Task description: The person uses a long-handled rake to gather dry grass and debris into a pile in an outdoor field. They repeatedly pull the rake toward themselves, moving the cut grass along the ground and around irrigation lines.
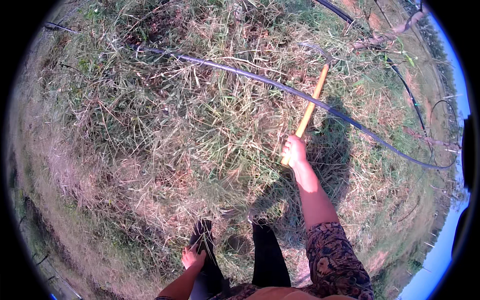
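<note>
My right hand [295,149] is closed round the lower end of a sickle's long yellow wooden handle [307,120]. The sickle's curved dark blade [320,50] lies among the grass at the far right, partly hidden by stems. Midway along, the handle crosses a dark hose [240,73] stretched over the grass. My left hand [192,257] is low at the left, against my dark trouser leg [212,272], its fingers loosely bent and partly apart. A few dry grass stems hang in front of that leg; I see none gripped.
Tangled green and dry grass [190,125] covers the ground around my feet. Bare woody branches [390,35] stand at the upper right, with another black hose [407,87] beside them. The first hose runs from upper left to the right edge.
</note>
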`<state>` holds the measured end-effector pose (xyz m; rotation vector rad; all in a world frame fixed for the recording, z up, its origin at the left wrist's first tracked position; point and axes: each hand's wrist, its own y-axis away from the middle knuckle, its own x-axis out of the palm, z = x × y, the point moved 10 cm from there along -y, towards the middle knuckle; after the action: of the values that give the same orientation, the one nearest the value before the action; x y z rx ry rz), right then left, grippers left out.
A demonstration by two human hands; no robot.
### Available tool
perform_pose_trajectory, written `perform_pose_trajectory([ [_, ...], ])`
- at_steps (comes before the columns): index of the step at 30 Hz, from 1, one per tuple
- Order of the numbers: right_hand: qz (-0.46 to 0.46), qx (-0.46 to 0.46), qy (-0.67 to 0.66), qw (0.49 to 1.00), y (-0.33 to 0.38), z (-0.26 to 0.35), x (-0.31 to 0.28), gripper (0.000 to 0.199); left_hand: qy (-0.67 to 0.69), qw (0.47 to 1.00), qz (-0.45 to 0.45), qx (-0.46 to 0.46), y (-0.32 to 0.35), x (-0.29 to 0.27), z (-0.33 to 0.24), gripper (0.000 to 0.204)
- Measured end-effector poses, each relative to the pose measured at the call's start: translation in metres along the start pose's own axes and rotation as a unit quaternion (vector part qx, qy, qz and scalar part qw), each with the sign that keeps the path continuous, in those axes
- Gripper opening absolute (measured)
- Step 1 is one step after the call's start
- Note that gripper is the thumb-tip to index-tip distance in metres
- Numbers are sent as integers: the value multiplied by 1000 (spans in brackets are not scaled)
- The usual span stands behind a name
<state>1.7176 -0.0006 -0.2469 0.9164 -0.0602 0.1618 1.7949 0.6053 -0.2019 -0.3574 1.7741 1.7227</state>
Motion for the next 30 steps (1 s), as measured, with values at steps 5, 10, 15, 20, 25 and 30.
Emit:
perform_pose_trajectory([
  [5,66,105,-20,992,39,-139,149,19,-7,1000,18,13,3,0,-10,53],
  [10,136,188,235,944,278,-321,32,16,-7,1000,17,15,3,-1,-11,54],
  [15,67,51,308,948,176,-199,-45,18,14,999,33,5,9,-6,-1,52],
  [20,30,-82,262,961,19,-43,69,16,17,1000,-9,15,4,-12,-6,48],
  [25,-2,-156,520,840,-18,64,200,27,23,999,9,30,2,-4,-3,54],
  [30,-77,-139,679,717,29,-42,27,30,17,999,15,34,11,1,6,53],
])
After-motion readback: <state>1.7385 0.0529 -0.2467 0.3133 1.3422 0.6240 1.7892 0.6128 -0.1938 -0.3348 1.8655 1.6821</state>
